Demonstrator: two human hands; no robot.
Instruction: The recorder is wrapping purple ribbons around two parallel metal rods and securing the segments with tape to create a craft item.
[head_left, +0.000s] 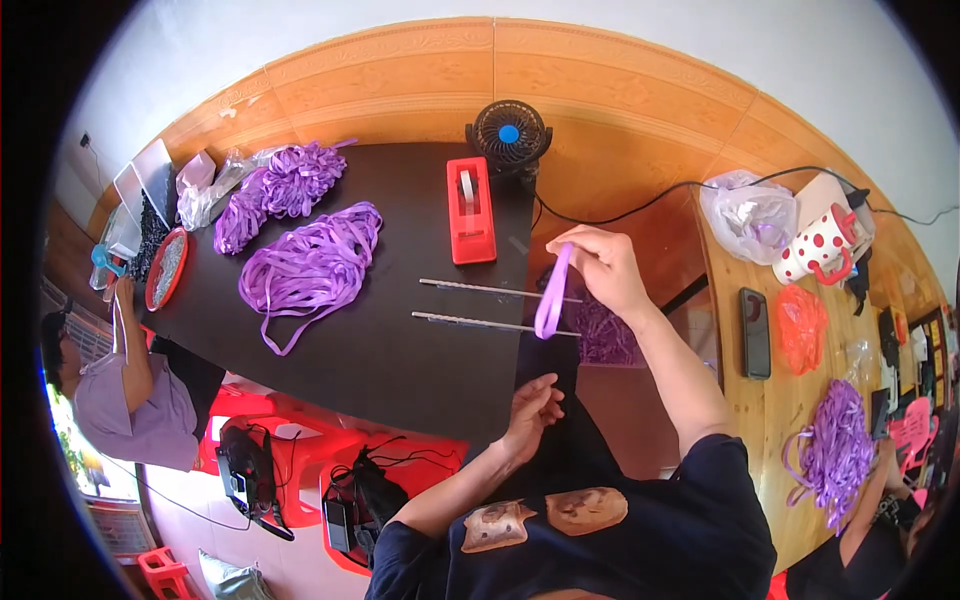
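My right hand (605, 262) is raised just past the dark table's right edge, fingers pinched on a looped purple ribbon (552, 300) that hangs down. Lower and to the left, my left hand (535, 410) holds nothing I can see, its fingers loosely bent and apart. Two thin metal rods (465, 287) lie side by side and stick out over the table edge; the ribbon hangs in front of them. A red tape dispenser (472, 245) stands beyond the rods. Left of them spreads a large heap of purple ribbon (305, 265), with a second ribbon bundle (290, 185) behind it.
A black fan (510, 135) stands at the dark table's (420, 390) back corner. The wooden table (750, 430) at right bears a phone (755, 333), a dotted cup (815, 245), plastic bags and ribbon (840, 450). Co-workers sit left, by a red tray (167, 270), and lower right.
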